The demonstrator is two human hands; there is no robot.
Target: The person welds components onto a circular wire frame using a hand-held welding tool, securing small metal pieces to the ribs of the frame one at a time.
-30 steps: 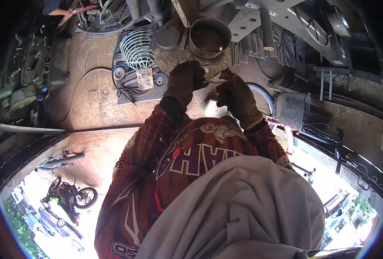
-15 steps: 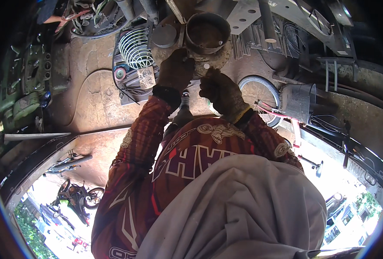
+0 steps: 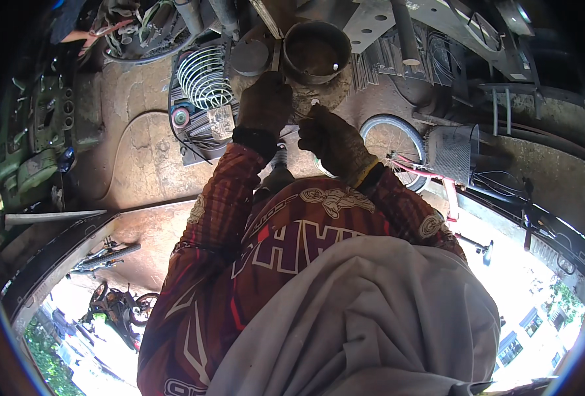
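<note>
My left hand [image 3: 265,104], in a dark work glove, is closed over the near edge of a cluttered round work surface [image 3: 329,94]. Its fingers point away from me, close to the end of a flat metal bar [image 3: 276,55]; whatever they hold is hidden. To its right my right hand [image 3: 333,140], in a dirty glove with a yellow cuff, has its fingers curled together. What is in them cannot be made out. A small whitish round piece [image 3: 315,101] shows just beyond its fingertips. Behind stands an open round metal pot [image 3: 317,74], beside a dark round disc [image 3: 250,57].
Left of my hands, a tray holds a pale wire coil [image 3: 203,78] and rods. A bicycle wheel [image 3: 391,125] and mesh basket [image 3: 452,155] stand at right, with metal bars [image 3: 375,69] beyond. Green machinery [image 3: 38,142] lines the far left.
My left hand has moved slightly away from me, nearer the flat bar. My right hand has shifted a little left, its fingertips now near the whitish piece. The view has shifted slightly.
</note>
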